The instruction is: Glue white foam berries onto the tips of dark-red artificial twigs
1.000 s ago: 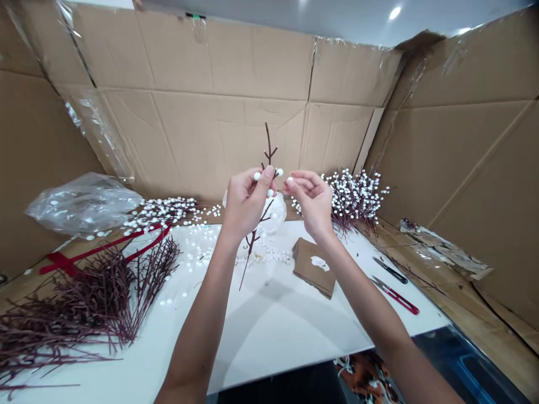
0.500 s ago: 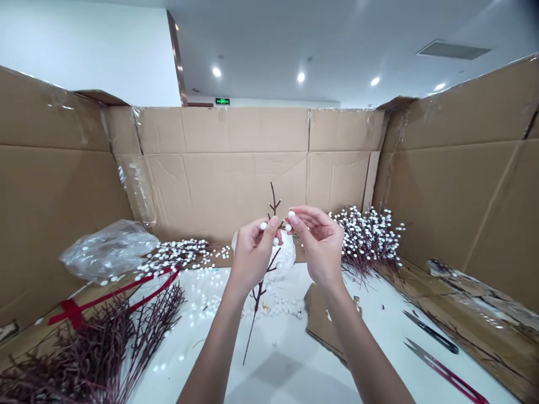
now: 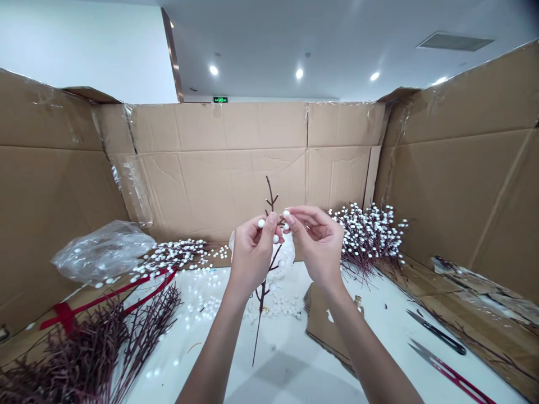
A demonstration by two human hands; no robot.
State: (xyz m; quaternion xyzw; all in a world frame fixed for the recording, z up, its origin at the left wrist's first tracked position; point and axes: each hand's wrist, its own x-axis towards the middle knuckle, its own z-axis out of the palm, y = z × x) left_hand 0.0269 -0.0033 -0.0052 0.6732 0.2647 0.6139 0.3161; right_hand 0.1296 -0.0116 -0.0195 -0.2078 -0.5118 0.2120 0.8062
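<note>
A thin brown artificial branch (image 3: 261, 303) stands nearly upright in front of me, pinched around its middle by my left hand (image 3: 254, 247). Its forked top rises above my fingers, and a few white balls sit on the twigs by my left thumb. My right hand (image 3: 318, 241) pinches a white ball (image 3: 287, 214) between thumb and forefinger, close to a short side twig on the right of the branch. Whether that ball touches the twig, I cannot tell. Behind the branch lie a white plastic bag (image 3: 286, 255) and many loose white balls (image 3: 286, 306).
Bare brown branches (image 3: 84, 353) with a red ribbon (image 3: 65, 317) lie at left, near a clear plastic bag (image 3: 103, 249). White-berried branches (image 3: 370, 233) stand back right. A cardboard piece (image 3: 328, 331), black-handled scissors or knife (image 3: 438, 332) and red tweezers-like tool (image 3: 448, 373) lie right. Cardboard walls (image 3: 244, 168) surround the table.
My right hand has brought its white ball slightly left, nearer the branch. The branch's lower end has swung a little to the right, and the whole view has shifted slightly.
</note>
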